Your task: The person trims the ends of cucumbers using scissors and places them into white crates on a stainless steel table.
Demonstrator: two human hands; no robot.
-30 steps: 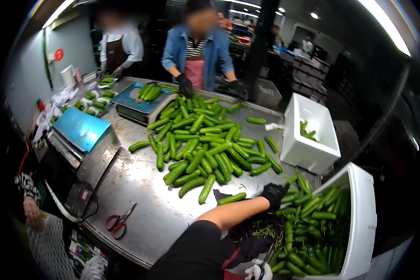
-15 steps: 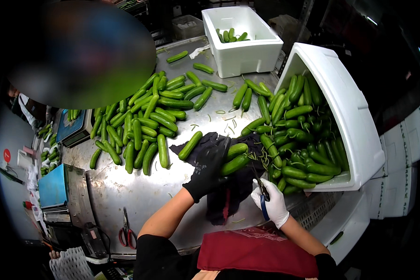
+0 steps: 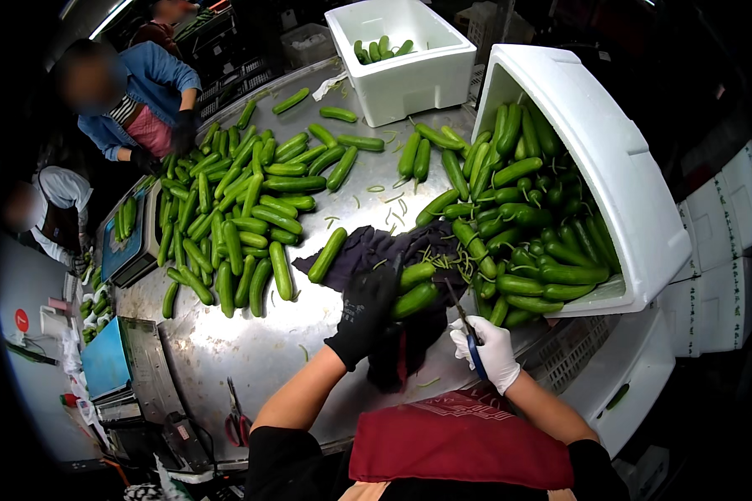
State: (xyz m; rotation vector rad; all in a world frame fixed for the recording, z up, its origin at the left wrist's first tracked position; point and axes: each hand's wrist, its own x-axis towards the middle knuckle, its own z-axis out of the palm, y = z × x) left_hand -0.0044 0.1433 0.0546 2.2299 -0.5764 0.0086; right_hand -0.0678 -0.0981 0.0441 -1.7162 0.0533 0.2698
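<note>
While the left hand (image 3: pixel 366 307), in a black glove, has its fingers clamped on two cucumbers (image 3: pixel 415 301), the right hand (image 3: pixel 490 355), in a white glove, has its fingers closed around blue-handled scissors (image 3: pixel 473 349). Both hands are on the near left side of the tipped foam box (image 3: pixel 652 192), the right one closer to its mouth. The held pair lies left of that box, ends turned toward it, and the scissors' tips are just beside those ends; whether the blades meet, I cannot tell. More cucumbers (image 3: pixel 551 274) fill the box and spill from its mouth. A dark cloth (image 3: pixel 359 250) is spread to the box's left, strewn with trimmed stems (image 3: pixel 437 260) on the side nearest it. Well to the box's left, a large heap of cucumbers (image 3: pixel 277 219) covers the metal table (image 3: pixel 200 334). An upright foam box (image 3: pixel 414 83) stands beyond the tipped one, to its left.
</note>
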